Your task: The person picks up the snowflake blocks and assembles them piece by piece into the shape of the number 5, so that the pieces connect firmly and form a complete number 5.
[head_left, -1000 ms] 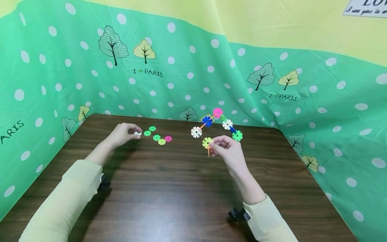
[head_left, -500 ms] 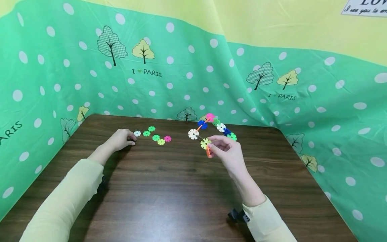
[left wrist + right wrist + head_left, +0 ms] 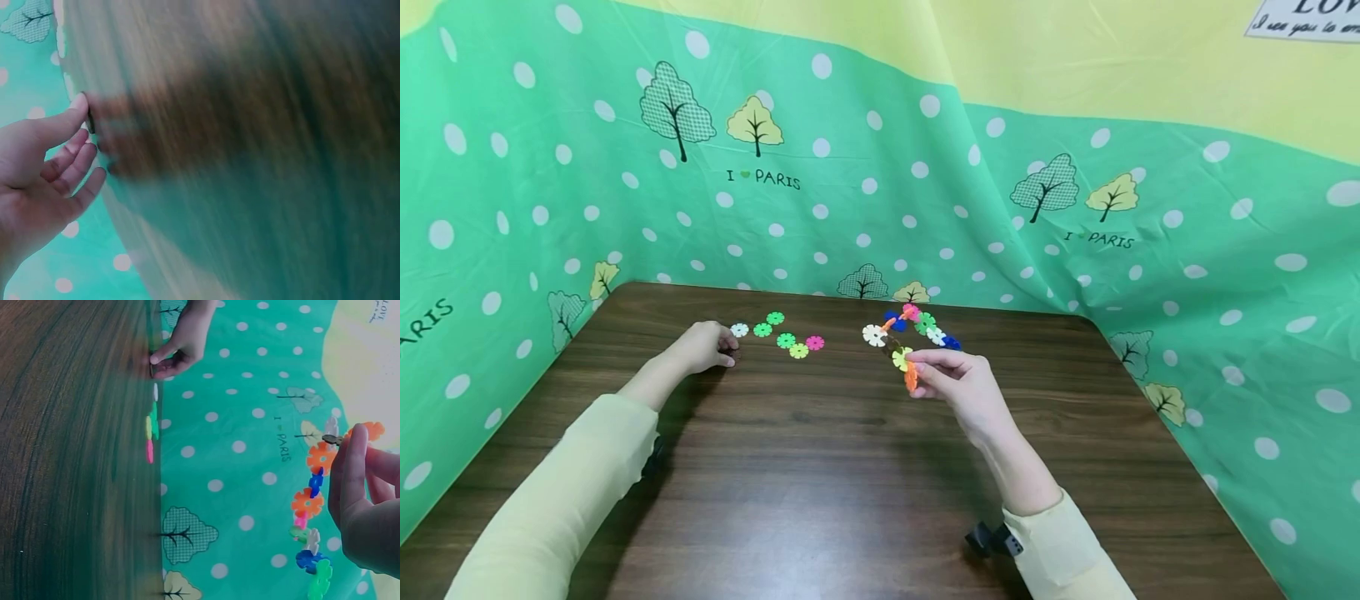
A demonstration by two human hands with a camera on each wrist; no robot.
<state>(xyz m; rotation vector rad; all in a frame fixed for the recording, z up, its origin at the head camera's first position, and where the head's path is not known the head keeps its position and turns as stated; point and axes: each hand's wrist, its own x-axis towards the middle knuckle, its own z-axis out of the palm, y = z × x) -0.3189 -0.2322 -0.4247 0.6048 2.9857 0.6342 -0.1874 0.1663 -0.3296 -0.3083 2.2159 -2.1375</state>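
Observation:
In the head view my left hand [image 3: 706, 346] is low over the far left of the table, its fingertips pinching a dark brown disc [image 3: 92, 122], seen edge-on in the left wrist view. Just beyond lies a white snowflake disc [image 3: 740, 330]. My right hand [image 3: 962, 387] holds up a chain of interlocking plastic snowflake discs by its near end, thumb and fingers at an orange disc [image 3: 911, 377] and a yellow disc [image 3: 902, 359]. From there the chain curves round through a white disc [image 3: 874, 336], a pink disc [image 3: 911, 312] and blue discs [image 3: 309, 561].
Right of the white disc lie several loose discs: green discs [image 3: 786, 341], a yellow one [image 3: 798, 352] and a pink one [image 3: 816, 342]. The brown wooden table [image 3: 820, 483] ends at a green dotted curtain [image 3: 820, 200] behind and on both sides.
My left hand has let go of the white disc, now flat on the table, and shifted slightly left and nearer to the brown disc. The chain in my right hand has tipped, its far part sinking.

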